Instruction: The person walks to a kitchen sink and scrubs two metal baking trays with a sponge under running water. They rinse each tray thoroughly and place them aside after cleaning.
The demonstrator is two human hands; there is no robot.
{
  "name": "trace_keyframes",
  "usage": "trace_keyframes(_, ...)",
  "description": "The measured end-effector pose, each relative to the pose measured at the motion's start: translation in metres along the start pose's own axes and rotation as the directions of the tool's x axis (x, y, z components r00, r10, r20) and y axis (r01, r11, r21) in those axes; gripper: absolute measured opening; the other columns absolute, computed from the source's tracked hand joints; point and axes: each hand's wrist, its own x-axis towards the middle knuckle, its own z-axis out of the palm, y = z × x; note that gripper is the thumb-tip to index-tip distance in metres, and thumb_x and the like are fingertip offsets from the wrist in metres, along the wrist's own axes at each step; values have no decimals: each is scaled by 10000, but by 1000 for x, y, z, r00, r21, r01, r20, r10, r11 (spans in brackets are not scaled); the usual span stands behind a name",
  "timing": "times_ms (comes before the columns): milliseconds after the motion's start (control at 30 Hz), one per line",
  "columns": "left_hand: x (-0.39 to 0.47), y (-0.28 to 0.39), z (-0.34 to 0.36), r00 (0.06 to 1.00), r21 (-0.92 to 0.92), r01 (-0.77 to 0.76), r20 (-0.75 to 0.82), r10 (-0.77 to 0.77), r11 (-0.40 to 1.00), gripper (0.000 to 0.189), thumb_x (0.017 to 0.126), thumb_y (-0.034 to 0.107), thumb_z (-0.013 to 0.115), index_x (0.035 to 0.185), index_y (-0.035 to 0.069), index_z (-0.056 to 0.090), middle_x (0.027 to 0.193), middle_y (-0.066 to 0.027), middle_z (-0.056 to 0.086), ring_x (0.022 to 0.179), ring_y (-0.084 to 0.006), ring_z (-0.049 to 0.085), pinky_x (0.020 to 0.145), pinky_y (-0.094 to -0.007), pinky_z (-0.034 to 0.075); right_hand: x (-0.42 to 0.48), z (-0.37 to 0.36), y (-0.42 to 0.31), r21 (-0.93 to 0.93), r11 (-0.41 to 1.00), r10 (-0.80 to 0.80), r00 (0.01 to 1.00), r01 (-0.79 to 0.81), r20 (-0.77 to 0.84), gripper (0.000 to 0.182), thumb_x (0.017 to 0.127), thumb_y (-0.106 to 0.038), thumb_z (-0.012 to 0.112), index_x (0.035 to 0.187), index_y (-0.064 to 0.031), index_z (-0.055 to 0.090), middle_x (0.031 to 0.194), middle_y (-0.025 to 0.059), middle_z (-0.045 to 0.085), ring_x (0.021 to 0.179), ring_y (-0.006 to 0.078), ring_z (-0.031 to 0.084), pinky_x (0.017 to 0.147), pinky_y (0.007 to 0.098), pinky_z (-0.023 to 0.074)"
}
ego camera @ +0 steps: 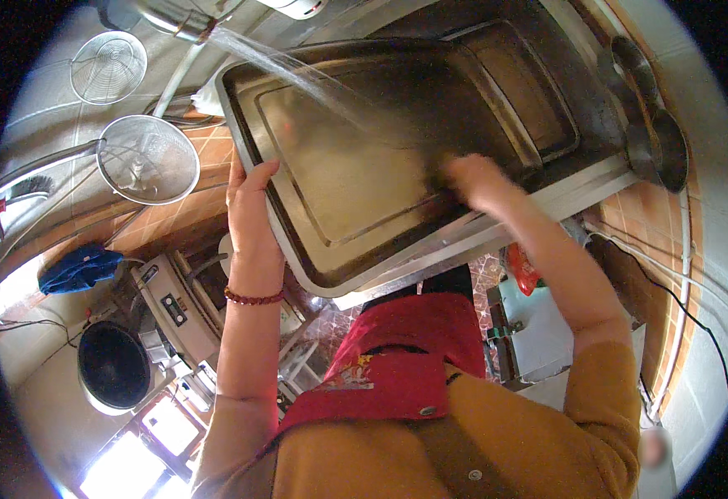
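Observation:
A large rectangular metal tray (351, 181) with a raised rim is tilted over a sink (588, 178). My left hand (253, 206) grips its left rim, with the thumb on top. Near the tray's lower right side, my right hand (479, 181) is blurred, its fingers curled down towards the surface. A dark patch shows at those fingertips; whether it is a scouring pad or a shadow is unclear. From a metal faucet (192, 25) at the top left, a stream of water (289, 72) runs onto the tray's wet middle.
Two wire-mesh strainers (109, 67) (148, 159) hang on the left wall. Dark ladles (669, 150) hang on the right. A blue cloth (80, 268) and a black wok (114, 365) are at lower left. A red plastic bag (521, 271) hangs below the sink's edge.

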Motion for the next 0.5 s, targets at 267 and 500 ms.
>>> trace_keyframes(267,4,-1,-3,998,51,15,-64,-11,999,462,805,-32,464,1261,42,492,1121,-104,606,976,-224,618,836,-333,525,-38,-25,-127,-91,980,-182,983,178,-36,141,720,-96,637,846,-43,672,837,195,657,830,361,646,731,455,529)
trace_keyframes(500,5,1,2,999,6,-40,9,40,999,478,775,-67,437,1243,9,496,1118,-117,609,964,-231,623,831,-334,530,-89,-15,-164,145,839,-443,812,525,-380,258,816,-142,514,1043,-100,627,816,169,656,781,351,646,642,467,510)
